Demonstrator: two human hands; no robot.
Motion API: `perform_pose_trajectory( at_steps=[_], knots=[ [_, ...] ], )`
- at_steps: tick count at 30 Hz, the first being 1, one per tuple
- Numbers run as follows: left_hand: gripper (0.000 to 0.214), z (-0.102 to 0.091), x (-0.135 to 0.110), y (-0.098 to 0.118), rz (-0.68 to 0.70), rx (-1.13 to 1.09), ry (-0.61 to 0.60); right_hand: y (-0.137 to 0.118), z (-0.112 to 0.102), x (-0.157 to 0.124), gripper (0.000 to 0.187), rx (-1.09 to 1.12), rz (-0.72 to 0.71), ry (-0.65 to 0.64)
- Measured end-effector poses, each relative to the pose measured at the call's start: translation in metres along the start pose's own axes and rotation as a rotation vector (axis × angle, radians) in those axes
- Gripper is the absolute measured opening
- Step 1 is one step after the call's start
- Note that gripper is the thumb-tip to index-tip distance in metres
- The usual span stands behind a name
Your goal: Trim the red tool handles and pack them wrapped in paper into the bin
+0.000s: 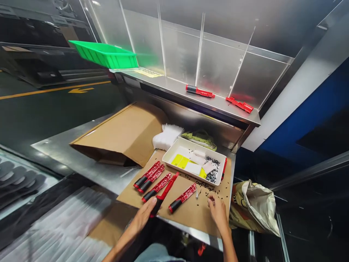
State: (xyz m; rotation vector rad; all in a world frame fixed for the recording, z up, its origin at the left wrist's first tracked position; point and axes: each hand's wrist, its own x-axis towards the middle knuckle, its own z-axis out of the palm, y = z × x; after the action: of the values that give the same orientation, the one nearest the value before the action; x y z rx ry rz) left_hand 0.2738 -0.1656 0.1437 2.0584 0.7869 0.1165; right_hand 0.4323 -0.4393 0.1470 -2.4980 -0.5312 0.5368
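Shells (147,174), three red-and-black, side by side at 10 o'clock on the cardboard sheet (200,220) (clock centred on sheet, 12 = away from person). Held shell (165,192) is at 9 o'clock, slanting to 1, black end gripped in left hand (145,213). Risk: swing it left and it clips the nearest of the three; cause is tight spacing. Lone shell (182,198) just right of centre line, could get knocked the same way. Pointed metal tool (196,193) beside it, tip looks exposed: snag or scratch risk for a hand sliding past. Black bits (212,175) piled in white tray (191,176) at 1 o'clock, more loose on sheet below it. Right hand (217,210) at 4, fingers curled in, near the loose ones. A sideways drag could sweep bits off the edge, maybe into sack (253,207) at 3.

Hard to see, same order: left fingers under held shell; whether held shell touches its neighbour; exact type of tool; right fingertips, so can't tell if they pinch a bit or nothing. Red piece (224,168) past tray's right end mostly hidden. Forearms cut off at 6.
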Motion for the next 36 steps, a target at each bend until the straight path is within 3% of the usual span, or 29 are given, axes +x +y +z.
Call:
perform_pose_trajectory(
  at_steps=[4, 8, 12, 17, 21, 24, 26, 28, 32, 36],
  knots=[
    [0.078, -0.010, -0.009, 0.041, -0.272, -0.653, -0.262, -0.035, 0.035, 0.044, 0.031, -0.116, 0.056, -0.004],
    [0.068, -0.016, -0.006, 0.084, -0.346, -0.896, -0.487, -0.042, 0.066, 0.052, 0.027, -0.167, 0.126, 0.006],
    [0.061, -0.020, 0.003, 0.103, -0.363, -0.980, -0.636, -0.022, 0.069, 0.041, 0.016, -0.070, 0.141, 0.049],
    [0.061, -0.018, 0.014, 0.105, -0.291, -1.047, -0.729, -0.003, 0.059, 0.026, 0.033, 0.239, 0.121, 0.162],
    [0.061, -0.019, 0.020, 0.110, -0.263, -1.051, -0.819, -0.008, 0.047, 0.010, 0.055, 0.598, 0.120, 0.250],
    [0.057, -0.030, 0.022, 0.123, -0.388, -1.103, -0.900, -0.026, 0.031, -0.003, 0.064, 1.113, 0.168, 0.309],
    [0.053, -0.039, 0.023, 0.133, -0.516, -1.149, -0.946, -0.041, 0.019, -0.010, 0.060, 1.293, 0.176, 0.309],
    [0.048, -0.046, 0.024, 0.142, -0.618, -1.213, -0.978, -0.055, 0.008, -0.015, 0.052, 1.273, 0.173, 0.356],
    [0.047, -0.055, 0.025, 0.158, -0.757, -1.399, -1.042, -0.074, -0.018, -0.023, 0.054, 0.966, 0.145, 0.612],
    [0.044, -0.057, 0.028, 0.173, -0.695, -1.478, -0.992, -0.092, -0.048, -0.035, 0.036, 0.646, -0.130, 0.769]
  ],
)
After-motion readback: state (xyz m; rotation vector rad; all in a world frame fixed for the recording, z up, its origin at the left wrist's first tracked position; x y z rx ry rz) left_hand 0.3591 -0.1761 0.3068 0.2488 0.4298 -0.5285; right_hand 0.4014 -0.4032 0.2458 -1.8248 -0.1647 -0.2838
